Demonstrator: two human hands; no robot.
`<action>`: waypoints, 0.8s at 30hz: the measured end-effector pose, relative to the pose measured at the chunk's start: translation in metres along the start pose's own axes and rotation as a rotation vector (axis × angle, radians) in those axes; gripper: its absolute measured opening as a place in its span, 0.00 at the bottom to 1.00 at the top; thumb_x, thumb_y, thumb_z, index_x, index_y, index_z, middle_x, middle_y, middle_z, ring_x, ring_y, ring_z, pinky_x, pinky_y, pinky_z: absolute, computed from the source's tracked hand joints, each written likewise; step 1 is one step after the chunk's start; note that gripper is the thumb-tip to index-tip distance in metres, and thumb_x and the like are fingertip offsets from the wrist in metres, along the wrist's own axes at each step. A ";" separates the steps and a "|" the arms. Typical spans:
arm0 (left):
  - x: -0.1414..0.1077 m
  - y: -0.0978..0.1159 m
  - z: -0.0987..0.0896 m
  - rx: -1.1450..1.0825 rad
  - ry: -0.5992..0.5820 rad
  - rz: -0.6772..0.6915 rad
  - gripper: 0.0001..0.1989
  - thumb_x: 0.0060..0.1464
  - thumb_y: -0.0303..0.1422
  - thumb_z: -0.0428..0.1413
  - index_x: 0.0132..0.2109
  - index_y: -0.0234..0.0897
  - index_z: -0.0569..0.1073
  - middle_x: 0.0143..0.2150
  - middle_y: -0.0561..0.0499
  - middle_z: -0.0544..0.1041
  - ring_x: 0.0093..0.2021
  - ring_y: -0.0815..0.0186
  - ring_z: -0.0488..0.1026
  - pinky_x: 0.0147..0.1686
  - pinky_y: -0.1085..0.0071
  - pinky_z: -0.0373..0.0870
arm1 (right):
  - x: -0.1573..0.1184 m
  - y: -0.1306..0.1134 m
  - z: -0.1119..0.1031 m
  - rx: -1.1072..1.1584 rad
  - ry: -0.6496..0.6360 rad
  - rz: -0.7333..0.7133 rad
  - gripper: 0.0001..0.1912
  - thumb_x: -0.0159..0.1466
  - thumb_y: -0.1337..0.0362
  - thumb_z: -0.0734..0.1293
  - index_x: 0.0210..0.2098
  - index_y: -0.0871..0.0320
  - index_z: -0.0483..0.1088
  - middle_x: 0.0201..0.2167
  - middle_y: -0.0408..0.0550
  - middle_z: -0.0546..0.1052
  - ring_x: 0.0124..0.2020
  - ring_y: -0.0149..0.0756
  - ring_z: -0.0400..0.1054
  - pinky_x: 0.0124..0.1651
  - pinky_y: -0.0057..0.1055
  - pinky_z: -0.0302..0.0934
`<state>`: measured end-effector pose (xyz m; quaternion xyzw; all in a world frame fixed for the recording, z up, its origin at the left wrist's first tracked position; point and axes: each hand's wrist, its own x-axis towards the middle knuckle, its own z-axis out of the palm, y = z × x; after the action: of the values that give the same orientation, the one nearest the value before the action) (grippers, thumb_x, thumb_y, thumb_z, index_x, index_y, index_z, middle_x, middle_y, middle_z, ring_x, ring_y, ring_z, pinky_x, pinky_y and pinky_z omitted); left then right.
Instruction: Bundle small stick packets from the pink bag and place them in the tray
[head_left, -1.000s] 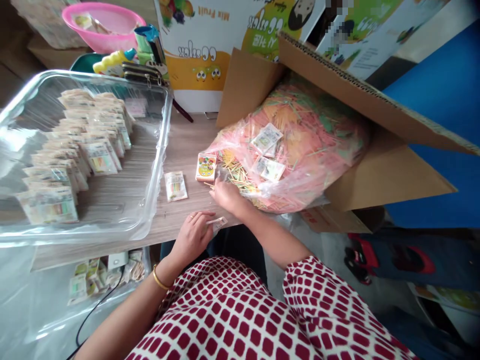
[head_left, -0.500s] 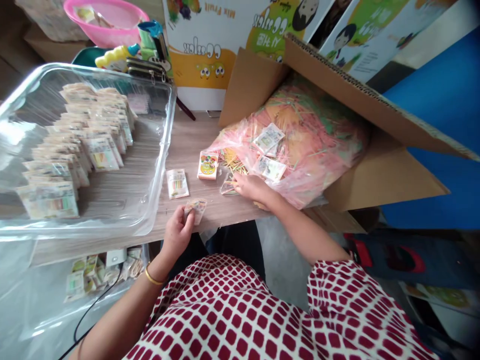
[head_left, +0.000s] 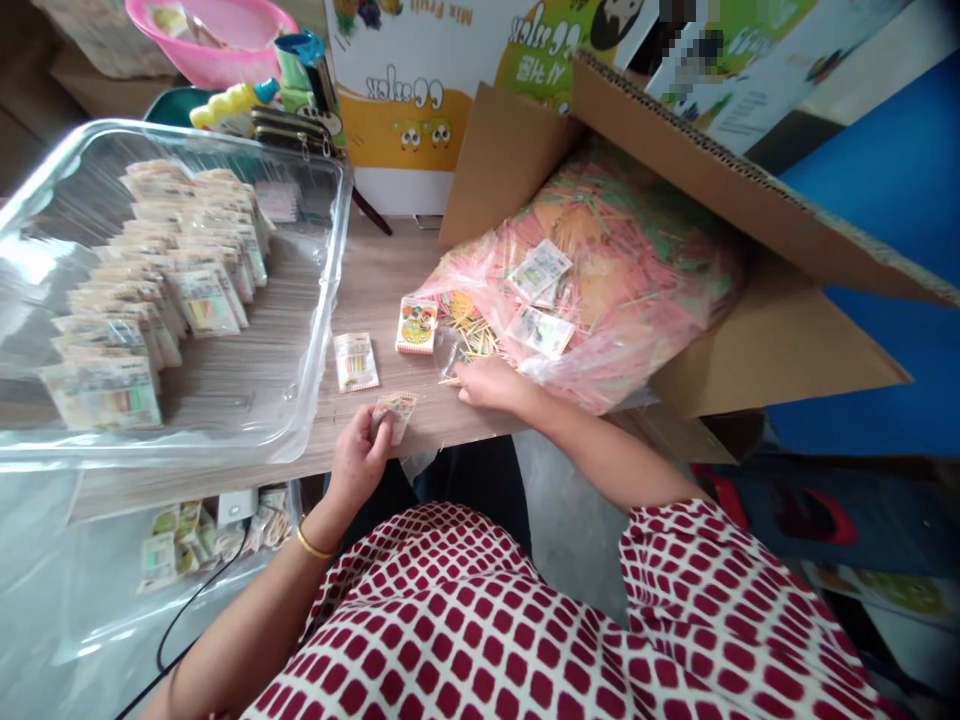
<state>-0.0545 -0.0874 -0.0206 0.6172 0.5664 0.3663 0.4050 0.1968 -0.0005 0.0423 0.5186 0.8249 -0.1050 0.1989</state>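
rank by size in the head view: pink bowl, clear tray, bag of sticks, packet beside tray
Largest to smallest:
1. Clear tray
2. Bag of sticks
3. Pink bowl
4. Packet beside tray

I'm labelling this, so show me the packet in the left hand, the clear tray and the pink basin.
Packet [head_left: 399, 410], head view, upper part.
Clear tray [head_left: 325, 310], head view, right wall.
Pink basin [head_left: 229, 70], head view, outer wall.
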 end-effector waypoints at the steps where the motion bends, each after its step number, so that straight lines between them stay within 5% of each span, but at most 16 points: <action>1: 0.000 0.000 0.000 0.003 0.001 -0.002 0.08 0.67 0.39 0.52 0.44 0.40 0.71 0.33 0.53 0.75 0.34 0.63 0.72 0.37 0.67 0.64 | 0.000 -0.002 0.001 -0.013 0.012 -0.009 0.14 0.67 0.63 0.65 0.49 0.63 0.73 0.43 0.62 0.83 0.47 0.54 0.79 0.46 0.37 0.67; 12: -0.001 0.001 0.000 0.037 0.016 0.028 0.09 0.67 0.40 0.52 0.43 0.40 0.72 0.32 0.54 0.74 0.31 0.63 0.70 0.35 0.68 0.63 | -0.012 -0.005 0.003 0.008 0.084 -0.043 0.15 0.69 0.60 0.62 0.50 0.63 0.71 0.41 0.60 0.82 0.44 0.52 0.78 0.44 0.37 0.64; 19: 0.000 0.003 0.000 0.057 0.028 0.030 0.09 0.66 0.40 0.52 0.42 0.40 0.71 0.30 0.54 0.73 0.30 0.63 0.70 0.35 0.68 0.63 | -0.014 -0.003 -0.003 0.104 0.161 -0.003 0.18 0.75 0.64 0.53 0.56 0.63 0.68 0.50 0.61 0.79 0.48 0.47 0.76 0.47 0.34 0.63; 24: 0.000 0.004 0.000 0.103 0.033 0.032 0.09 0.65 0.40 0.52 0.40 0.40 0.71 0.29 0.55 0.71 0.29 0.64 0.68 0.34 0.68 0.61 | -0.001 0.012 -0.016 0.069 0.055 0.396 0.21 0.74 0.67 0.54 0.59 0.73 0.66 0.51 0.76 0.77 0.50 0.54 0.77 0.47 0.39 0.67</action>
<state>-0.0527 -0.0879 -0.0173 0.6401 0.5813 0.3531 0.3574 0.2048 0.0098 0.0576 0.6797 0.7079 -0.0778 0.1754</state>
